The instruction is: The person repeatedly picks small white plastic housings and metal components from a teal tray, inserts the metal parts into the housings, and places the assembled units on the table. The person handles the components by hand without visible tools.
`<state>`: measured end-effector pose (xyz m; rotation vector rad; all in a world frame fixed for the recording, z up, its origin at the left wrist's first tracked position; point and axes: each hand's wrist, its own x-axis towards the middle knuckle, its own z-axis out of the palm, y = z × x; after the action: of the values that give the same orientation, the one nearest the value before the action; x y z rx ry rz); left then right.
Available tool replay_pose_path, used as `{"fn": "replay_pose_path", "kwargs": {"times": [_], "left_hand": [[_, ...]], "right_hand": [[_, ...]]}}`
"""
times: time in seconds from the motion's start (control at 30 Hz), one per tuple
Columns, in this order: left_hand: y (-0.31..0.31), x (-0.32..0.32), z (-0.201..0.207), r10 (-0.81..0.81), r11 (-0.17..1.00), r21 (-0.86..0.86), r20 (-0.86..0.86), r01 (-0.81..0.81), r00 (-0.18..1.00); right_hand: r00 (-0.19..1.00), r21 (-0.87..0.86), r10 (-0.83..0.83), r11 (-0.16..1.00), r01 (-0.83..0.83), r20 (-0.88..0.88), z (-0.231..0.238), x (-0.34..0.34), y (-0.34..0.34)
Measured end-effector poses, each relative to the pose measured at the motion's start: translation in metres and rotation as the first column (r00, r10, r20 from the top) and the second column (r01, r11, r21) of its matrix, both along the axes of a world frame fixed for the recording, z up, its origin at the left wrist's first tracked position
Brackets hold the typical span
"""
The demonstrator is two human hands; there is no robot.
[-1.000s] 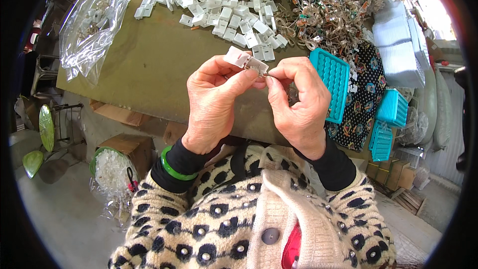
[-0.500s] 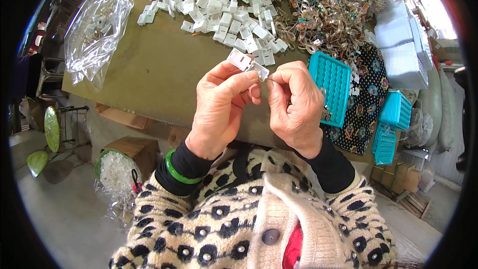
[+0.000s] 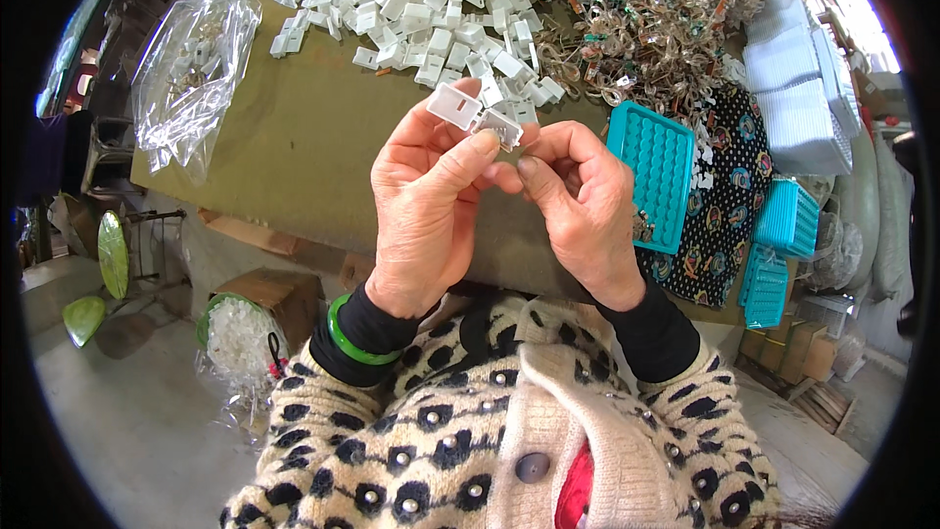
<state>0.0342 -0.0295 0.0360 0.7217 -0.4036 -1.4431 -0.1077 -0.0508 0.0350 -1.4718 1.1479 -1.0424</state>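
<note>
Above the near part of the table, my left hand grips a small white hinged plastic case between thumb and fingers. Its two halves are spread apart, and tiny parts show inside the right half. My right hand is closed in a pinch close beside that half; whatever lies between its thumb and finger is too small to make out. Farther back is a large pile of similar white cases. Right of my right hand lies a teal tray with rows of round hollows and some small metallic bits at its near left edge.
A tangled heap of small clear and coppery parts covers the far right. Patterned black cloth, white stacked trays and more teal trays lie rightward. A clear plastic bag rests at left; a cardboard box stands below.
The white case has shifted slightly left and up and turned, so the inside of its right half shows more. My right fingers have drawn a little back from its edge.
</note>
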Motion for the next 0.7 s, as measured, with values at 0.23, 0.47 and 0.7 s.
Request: {"fn": "replay_pose_path", "kwargs": {"times": [0.23, 0.47, 0.7], "left_hand": [[-0.009, -0.007, -0.009, -0.045, 0.996, -0.081, -0.035, 0.042, 0.998], [0.001, -0.017, -0.018, 0.015, 0.991, -0.137, 0.072, -0.005, 0.997], [0.002, -0.020, -0.022, 0.181, 0.929, -0.369, 0.485, 0.013, 0.856]], "right_hand": [[0.941, 0.090, -0.006, 0.996, -0.026, 0.339, 0.005, -0.005, -0.004], [0.965, 0.053, 0.051, 0.996, -0.067, 0.256, 0.010, -0.005, -0.006], [0.980, 0.059, 0.043, 0.997, -0.055, 0.192, 0.014, -0.003, -0.003]]}}
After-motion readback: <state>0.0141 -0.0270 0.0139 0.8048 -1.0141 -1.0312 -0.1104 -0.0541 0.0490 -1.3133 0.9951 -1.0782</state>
